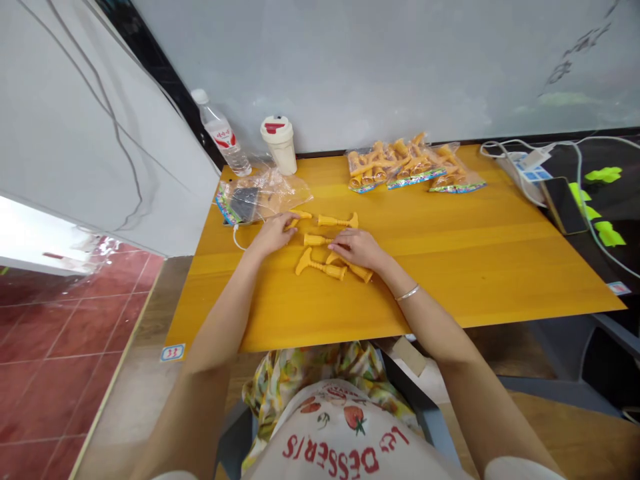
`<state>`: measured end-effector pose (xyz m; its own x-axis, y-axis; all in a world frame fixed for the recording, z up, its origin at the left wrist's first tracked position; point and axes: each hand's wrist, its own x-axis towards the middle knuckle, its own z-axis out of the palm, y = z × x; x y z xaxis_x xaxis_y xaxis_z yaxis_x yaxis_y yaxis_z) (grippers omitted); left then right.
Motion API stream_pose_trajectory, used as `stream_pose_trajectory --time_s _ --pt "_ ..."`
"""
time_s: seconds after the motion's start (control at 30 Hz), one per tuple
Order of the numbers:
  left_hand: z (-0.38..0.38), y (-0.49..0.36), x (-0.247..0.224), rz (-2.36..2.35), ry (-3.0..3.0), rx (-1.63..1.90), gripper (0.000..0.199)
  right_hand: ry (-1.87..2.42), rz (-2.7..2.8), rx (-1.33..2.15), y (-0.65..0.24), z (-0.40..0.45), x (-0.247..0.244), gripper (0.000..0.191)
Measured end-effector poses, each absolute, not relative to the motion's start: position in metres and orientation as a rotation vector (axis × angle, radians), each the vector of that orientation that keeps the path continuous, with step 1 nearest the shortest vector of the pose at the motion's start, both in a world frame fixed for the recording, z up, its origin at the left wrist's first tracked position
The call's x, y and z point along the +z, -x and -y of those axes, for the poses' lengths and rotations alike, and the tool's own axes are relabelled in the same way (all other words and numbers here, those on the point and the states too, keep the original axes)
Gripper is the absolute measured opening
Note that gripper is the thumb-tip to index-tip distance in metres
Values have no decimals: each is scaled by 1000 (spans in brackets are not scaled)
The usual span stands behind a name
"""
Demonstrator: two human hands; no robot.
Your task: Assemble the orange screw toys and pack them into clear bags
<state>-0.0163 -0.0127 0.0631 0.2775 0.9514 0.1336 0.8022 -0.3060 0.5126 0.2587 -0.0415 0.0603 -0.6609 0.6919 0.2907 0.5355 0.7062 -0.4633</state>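
Several orange-yellow plastic toy hammers lie loose on the wooden-topped table (pixel 450 247). My left hand (pixel 274 233) has its fingers closed around part of one toy hammer (pixel 302 214) at the left of the group. Thumb and fingers of my right hand (pixel 357 247) close on the handle of the middle toy hammer (pixel 316 239), hiding its head. Under that hand another toy hammer (pixel 359 270) slants, partly covered. A nearer toy hammer (pixel 320 265) lies in full view, its head to the left. Behind the hands rests one more toy hammer (pixel 338 221), head to the right.
Clear bags of toy hammers (pixel 413 163) lie along the back edge. At the back left are an opened plastic bag (pixel 280 190) over a dark flat object, a water bottle (pixel 226 143) and a lidded cup (pixel 280 147). A phone (pixel 564 205) and white cables are at the right.
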Motion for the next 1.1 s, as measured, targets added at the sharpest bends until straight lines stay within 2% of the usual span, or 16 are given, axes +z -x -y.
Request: stream_pose_trajectory --time_s 0.1,0.3,0.43,0.6,0.9,1.1 --pt "11 19 59 -1586 -2116 662 41 1000 2383 533 -263 38 60 30" --pt "10 19 66 -1563 -1926 959 39 1383 2127 370 -286 13 45 27" --pt "-2 8 79 -1440 -1912 1043 37 1399 2123 390 -285 3 32 28" --pt "-41 -28 82 -1397 -1962 948 38 1296 2123 387 -276 2 24 26" --pt "-84 -71 61 -1403 -1777 701 32 1221 2072 465 -280 -1 18 28" --pt "-75 -65 67 -1360 -1813 875 27 1175 2090 447 -278 -4 15 29"
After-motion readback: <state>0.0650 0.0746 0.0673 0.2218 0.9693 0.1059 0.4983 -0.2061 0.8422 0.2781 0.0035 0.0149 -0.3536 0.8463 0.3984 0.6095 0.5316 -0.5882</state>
